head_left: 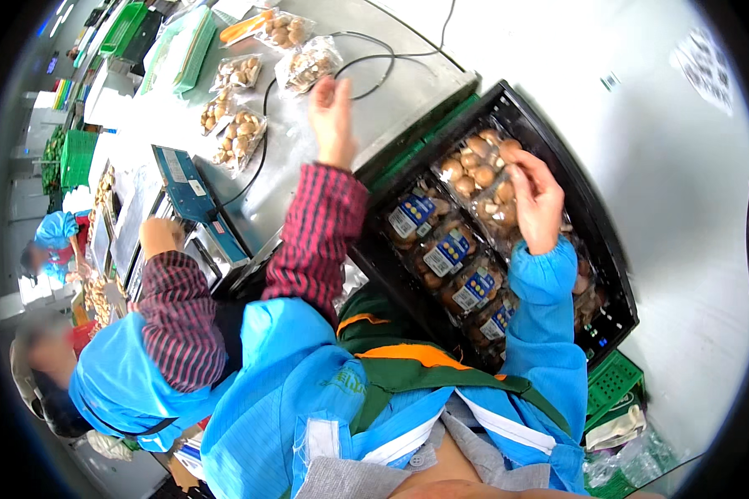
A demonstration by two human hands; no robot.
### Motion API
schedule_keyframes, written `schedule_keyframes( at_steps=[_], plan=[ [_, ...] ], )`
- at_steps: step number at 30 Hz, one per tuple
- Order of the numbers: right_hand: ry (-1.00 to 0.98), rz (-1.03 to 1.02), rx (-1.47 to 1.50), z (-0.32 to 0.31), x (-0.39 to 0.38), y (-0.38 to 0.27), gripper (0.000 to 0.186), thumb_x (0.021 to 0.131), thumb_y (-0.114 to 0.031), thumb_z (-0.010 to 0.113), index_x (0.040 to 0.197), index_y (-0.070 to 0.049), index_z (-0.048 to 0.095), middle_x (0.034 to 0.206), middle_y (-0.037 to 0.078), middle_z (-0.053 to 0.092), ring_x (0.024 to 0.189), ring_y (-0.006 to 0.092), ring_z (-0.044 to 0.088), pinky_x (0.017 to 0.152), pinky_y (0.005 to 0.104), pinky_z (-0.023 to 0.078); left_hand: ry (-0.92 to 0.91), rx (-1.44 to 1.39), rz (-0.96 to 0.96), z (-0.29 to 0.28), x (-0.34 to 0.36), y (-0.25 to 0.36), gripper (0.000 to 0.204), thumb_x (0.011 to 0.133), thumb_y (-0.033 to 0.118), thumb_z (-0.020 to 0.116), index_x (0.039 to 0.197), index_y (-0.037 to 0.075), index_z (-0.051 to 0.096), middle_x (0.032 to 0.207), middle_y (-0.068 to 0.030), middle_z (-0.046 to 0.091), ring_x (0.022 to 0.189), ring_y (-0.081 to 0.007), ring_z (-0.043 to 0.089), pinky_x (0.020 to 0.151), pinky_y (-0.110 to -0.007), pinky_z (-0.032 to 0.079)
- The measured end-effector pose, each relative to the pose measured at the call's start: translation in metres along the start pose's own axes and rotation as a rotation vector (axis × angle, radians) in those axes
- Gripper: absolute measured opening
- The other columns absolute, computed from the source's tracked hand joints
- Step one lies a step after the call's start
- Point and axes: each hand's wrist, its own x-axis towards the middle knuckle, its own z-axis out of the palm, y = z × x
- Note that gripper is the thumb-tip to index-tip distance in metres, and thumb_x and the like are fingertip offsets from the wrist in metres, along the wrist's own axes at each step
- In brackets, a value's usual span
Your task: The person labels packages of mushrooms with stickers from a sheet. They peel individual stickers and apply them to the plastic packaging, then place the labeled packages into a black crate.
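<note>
**Over the black crate: right hand pinching a mushroom pack, a few ways this could go sideways**

Over at the black crate (616,283), on the person's right, the right hand (534,200) has its fingers curled down and pinched together on the film of a clear-wrapped mushroom pack (484,170). That pack sits at the far end of the crate, touching the neighbouring packs. I can't tell if it's actually lifted or just gripped in place. The left hand isn't anywhere in the shot, so no clue what it's doing.

Nearer the body, a row of labelled packs (445,254) fills the crate edge to edge.

What I'd worry about:
- It looks like a fingertip pinch on thin wrap, not a hold under the tray. The film could tear or slip and drop the pack back onto the others.
- The packs are jammed tight, so pulling one could drag or tip the one beside it.
- A co-worker's hand (333,116) in a plaid sleeve reaches across the steel table (408,75) toward a loose bag of mushrooms (308,65), and that arm runs just beside the crate. Elbows could bump.
- A black cable (366,79) loops over the table near that bag and could snag.
</note>
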Motion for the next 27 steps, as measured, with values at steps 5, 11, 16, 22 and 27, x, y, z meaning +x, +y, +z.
schedule_keyframes(
  at_steps=[5,11,16,22,27],
  plan=[
    [-0.277,0.092,0.165,0.092,0.038,-0.019,0.019,0.091,-0.006,0.061,0.109,-0.001,0.064,0.097,0.005,0.067,0.087,0.0117,0.063,0.078,0.0243,0.05,0.252,0.251,-0.246,-0.119,0.18,-0.072,0.083,0.075,0.03,0.08,0.138,0.002,0.035,0.12,-0.0094,0.057,0.107,-0.0219,0.056,0.09,-0.038,0.044],
    [-0.426,0.137,0.04,0.145,0.068,-0.014,0.018,0.09,-0.005,0.061,0.107,0.0,0.064,0.093,0.006,0.068,0.084,0.0109,0.064,0.074,0.0246,0.051,0.145,-0.196,-0.414,-0.063,0.166,-0.033,0.053,0.083,0.024,0.072,0.124,-0.001,0.051,0.114,-0.0167,0.062,0.104,-0.0293,0.062,0.087,-0.045,0.051],
    [-0.366,-0.556,-0.733,0.197,0.117,-0.027,0.069,0.074,-0.004,0.071,0.137,-0.012,0.043,0.134,0.018,0.045,0.122,0.0339,0.045,0.102,0.0467,0.036,-0.099,-0.449,-0.577,-0.049,0.112,-0.019,0.043,0.088,0.022,0.064,0.125,0.005,0.052,0.117,-0.0088,0.061,0.106,-0.0223,0.059,0.084,-0.04,0.052],
    [-0.303,-0.914,-0.847,0.223,0.142,-0.032,0.068,0.068,-0.001,0.068,0.131,-0.014,0.046,0.127,0.011,0.051,0.121,0.031,0.045,0.103,0.047,0.033,-0.308,-0.122,-0.338,-0.031,0.011,0.069,0.041,0.092,0.025,0.061,0.125,0.003,0.052,0.116,-0.0058,0.06,0.101,-0.0167,0.06,0.088,-0.034,0.049],
    [-0.132,-0.464,-0.388,0.169,0.113,-0.088,0.053,0.091,-0.031,0.06,0.13,0.002,0.046,0.121,0.01,0.06,0.103,0.0197,0.061,0.085,0.0316,0.051,-0.213,0.185,0.021,-0.097,0.008,0.097,0.048,0.094,0.022,0.059,0.135,-0.001,0.045,0.121,-0.0123,0.058,0.108,-0.0211,0.058,0.096,-0.034,0.045]
  ],
)
